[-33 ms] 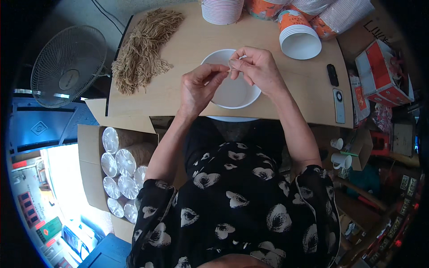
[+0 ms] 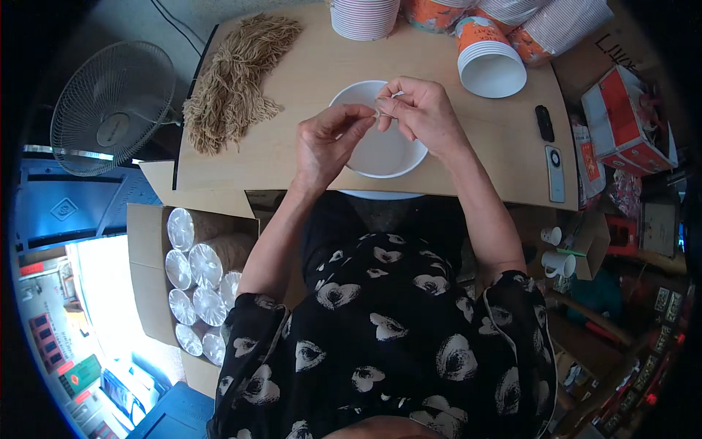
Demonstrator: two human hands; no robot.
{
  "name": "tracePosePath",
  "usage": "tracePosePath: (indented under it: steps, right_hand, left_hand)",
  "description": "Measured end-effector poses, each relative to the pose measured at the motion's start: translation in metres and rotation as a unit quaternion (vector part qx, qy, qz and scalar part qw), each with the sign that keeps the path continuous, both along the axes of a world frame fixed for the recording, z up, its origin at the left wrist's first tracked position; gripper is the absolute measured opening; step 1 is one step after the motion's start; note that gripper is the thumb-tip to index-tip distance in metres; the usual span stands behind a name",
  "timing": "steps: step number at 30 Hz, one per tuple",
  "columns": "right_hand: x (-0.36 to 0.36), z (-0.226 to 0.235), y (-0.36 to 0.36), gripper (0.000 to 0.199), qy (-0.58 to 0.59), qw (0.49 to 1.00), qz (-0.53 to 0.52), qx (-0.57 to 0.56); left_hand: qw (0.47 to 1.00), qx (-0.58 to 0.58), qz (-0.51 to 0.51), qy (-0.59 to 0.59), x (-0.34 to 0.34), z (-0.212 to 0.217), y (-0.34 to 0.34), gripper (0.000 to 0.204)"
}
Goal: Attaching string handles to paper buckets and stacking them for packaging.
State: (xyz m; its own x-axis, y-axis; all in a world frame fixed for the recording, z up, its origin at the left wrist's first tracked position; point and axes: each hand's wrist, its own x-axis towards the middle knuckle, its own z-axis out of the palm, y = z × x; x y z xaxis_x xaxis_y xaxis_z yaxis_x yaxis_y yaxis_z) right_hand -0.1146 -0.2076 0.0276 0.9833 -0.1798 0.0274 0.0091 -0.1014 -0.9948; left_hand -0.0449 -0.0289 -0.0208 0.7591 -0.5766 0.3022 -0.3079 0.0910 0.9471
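Note:
My left hand and my right hand meet fingertip to fingertip over a white paper tub on the table. Between the pinched thumbs and forefingers is a thin pale strand, mostly covered by the fingers. The tub's mouth faces up and its inside is white. To the left on the tabletop lies a large heap of tan twisted cords, apart from both hands.
Stacked white tubs and orange-printed tubs line the table's far side. A phone and a black object lie at right. A fan stands left, above a carton of wrapped stacks.

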Motion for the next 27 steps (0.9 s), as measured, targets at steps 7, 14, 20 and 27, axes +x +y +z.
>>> tracePosePath:
  steps: [7, 14, 20, 27]
  right_hand:
    - [0.001, -0.002, 0.004, 0.008, 0.027, 1.000, 0.015, -0.002]
    - [0.003, 0.001, 0.004, 0.006, 0.051, 0.998, 0.010, -0.019]
    - [0.005, -0.001, 0.005, 0.006, 0.071, 0.997, 0.017, -0.025]
    - [0.004, -0.001, 0.003, 0.007, 0.068, 0.997, 0.033, 0.011]
  left_hand:
    - [0.997, -0.066, 0.036, 0.007, -0.003, 0.000, -0.007, 0.016]
    - [0.988, -0.026, 0.055, -0.141, -0.001, -0.003, -0.004, 0.013]
    - [0.978, -0.009, 0.057, -0.199, 0.001, 0.003, -0.002, 0.015]
    - [0.985, -0.003, 0.063, -0.158, -0.005, 0.006, 0.000, 0.016]
